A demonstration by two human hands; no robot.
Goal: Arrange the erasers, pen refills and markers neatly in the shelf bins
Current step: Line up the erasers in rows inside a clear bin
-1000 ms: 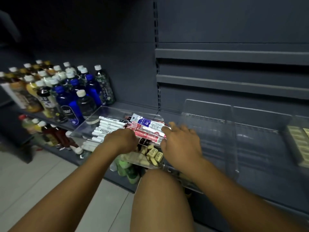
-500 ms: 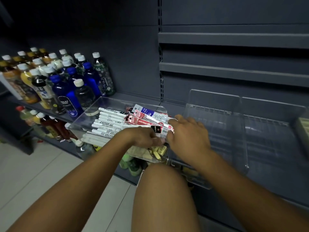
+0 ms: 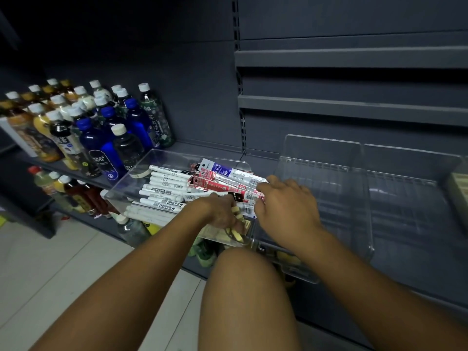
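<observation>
A clear bin (image 3: pixel 119 189) on the shelf holds several white markers (image 3: pixel 162 184) on its left, red and blue pen refill packs (image 3: pixel 222 179) across its middle, and small cream erasers (image 3: pixel 239 224) at its near end. My left hand (image 3: pixel 217 211) reaches into the near end, fingers curled round the erasers. My right hand (image 3: pixel 286 206) pinches the right ends of the refill packs beside the bin's right wall.
Two clear bins (image 3: pixel 329 178) stand to the right, the far one beside stacked cream boxes (image 3: pixel 459 188). Drink bottles (image 3: pixel 106 133) crowd the shelf to the left, more on the shelf below. My bare knee (image 3: pixel 243 287) is raised under the bin.
My left hand slid right and down from the markers onto the erasers. My right hand stayed at the refill packs' ends. The view moved closer.
</observation>
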